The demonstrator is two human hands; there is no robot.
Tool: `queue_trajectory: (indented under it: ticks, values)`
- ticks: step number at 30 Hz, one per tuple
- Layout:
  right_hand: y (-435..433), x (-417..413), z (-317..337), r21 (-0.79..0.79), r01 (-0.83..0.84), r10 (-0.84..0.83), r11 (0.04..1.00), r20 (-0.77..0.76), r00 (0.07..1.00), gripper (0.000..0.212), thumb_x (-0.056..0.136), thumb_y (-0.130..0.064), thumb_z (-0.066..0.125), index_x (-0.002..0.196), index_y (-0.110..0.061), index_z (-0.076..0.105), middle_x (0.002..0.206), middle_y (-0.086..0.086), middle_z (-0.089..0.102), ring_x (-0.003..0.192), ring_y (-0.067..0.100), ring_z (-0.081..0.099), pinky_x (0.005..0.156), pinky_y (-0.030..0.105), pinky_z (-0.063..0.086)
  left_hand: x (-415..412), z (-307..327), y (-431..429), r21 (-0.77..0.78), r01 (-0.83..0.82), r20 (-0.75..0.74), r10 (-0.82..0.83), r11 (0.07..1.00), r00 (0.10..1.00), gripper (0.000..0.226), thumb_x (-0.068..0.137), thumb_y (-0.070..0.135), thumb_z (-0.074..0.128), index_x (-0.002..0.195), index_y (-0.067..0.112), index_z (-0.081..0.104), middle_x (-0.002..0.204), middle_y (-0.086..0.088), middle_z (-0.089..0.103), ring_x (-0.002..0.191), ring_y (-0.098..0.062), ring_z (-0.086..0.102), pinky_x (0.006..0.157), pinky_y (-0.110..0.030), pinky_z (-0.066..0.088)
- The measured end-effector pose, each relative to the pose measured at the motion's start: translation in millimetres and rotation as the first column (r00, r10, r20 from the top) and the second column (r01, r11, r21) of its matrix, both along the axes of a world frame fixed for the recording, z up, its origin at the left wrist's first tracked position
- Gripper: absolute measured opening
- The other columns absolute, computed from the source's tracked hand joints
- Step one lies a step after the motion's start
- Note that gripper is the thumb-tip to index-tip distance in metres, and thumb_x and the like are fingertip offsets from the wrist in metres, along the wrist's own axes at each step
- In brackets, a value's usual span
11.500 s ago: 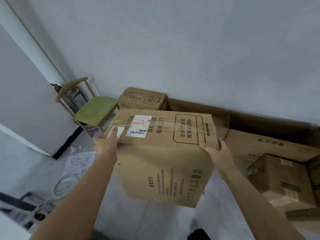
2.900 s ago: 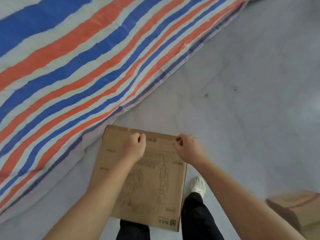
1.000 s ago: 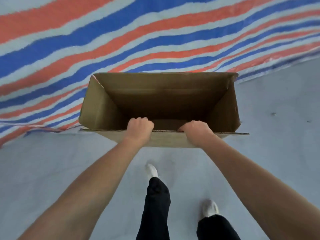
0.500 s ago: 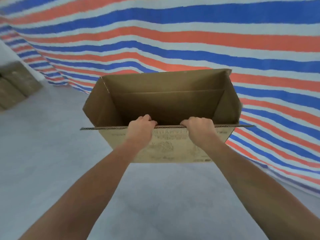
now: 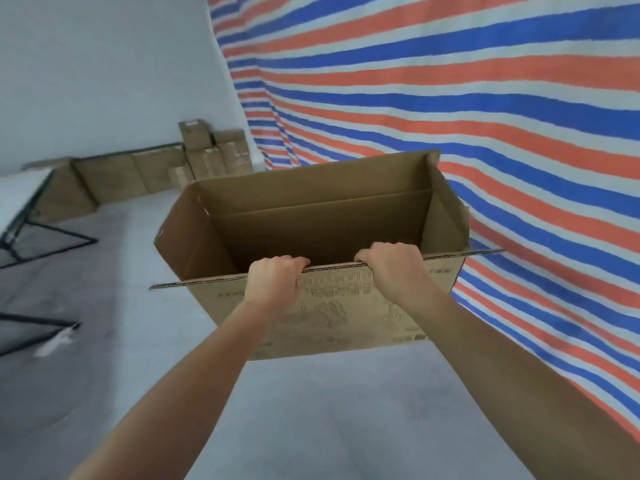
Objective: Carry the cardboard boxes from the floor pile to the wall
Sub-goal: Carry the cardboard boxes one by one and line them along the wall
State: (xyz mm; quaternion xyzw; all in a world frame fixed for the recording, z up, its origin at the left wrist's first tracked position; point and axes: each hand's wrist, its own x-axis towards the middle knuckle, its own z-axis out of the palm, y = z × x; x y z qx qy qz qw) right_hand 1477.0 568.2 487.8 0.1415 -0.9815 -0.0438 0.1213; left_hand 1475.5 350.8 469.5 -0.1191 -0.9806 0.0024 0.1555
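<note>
An open, empty cardboard box (image 5: 322,216) hangs in the air in front of me, its mouth facing up toward the camera. My left hand (image 5: 275,280) and my right hand (image 5: 393,268) both grip its near top edge, fingers curled over into the inside. Printed drawings show on the box's near outer face. Far off at the upper left, several cardboard boxes (image 5: 214,152) stand stacked against the white wall (image 5: 104,64), with flat cardboard sheets (image 5: 114,178) leaning beside them.
A blue, orange and white striped tarp (image 5: 467,98) fills the right side and reaches down to the grey floor (image 5: 311,410). A black metal frame (image 5: 31,233) with a pale top stands at the left edge.
The view has swung left: the wall and the stacked boxes have come into sight at the upper left, and the tarp has shifted right. Both hands keep the same hold on the box.
</note>
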Motion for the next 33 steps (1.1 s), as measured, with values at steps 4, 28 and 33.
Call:
queue_trajectory:
  ticks: [4,28,33]
  values:
    - [-62,-48,1,-0.053,-0.083,0.082,0.995,-0.015,0.997,0.040,0.090,-0.014,0.066,0.124,-0.036,0.064,0.103,-0.006,0.066,0.088,0.023,0.068,0.068,0.032,0.051,-32,4,-63,0.014,-0.050,-0.033,0.050,0.999,0.998,0.046,0.097,0.013,0.048,0.137,0.033,0.056,0.101,0.006,0.070,0.088,-0.020,0.067,0.061,-0.027,0.035]
    - [-393,-582,-59,-0.031,-0.475,0.474,0.880,0.153,0.867,0.046,0.085,-0.003,0.059,0.118,-0.034,0.065,0.100,-0.005,0.062,0.086,0.025,0.067,0.068,0.033,0.049,-467,-70,-368,0.099,-0.502,0.070,0.497,0.859,0.865,0.038,0.092,0.016,0.053,0.122,0.035,0.066,0.096,0.006,0.071,0.083,-0.021,0.068,0.063,-0.028,0.046]
    - [-519,-674,-77,-0.065,-0.500,0.503,0.864,0.156,0.850,0.049,0.091,-0.006,0.057,0.127,-0.040,0.064,0.110,-0.007,0.066,0.094,0.024,0.067,0.070,0.031,0.044,-556,-89,-492,0.111,-0.516,0.082,0.510,0.849,0.857,0.042,0.091,0.012,0.052,0.124,0.035,0.065,0.097,0.003,0.071,0.086,-0.025,0.069,0.066,-0.029,0.048]
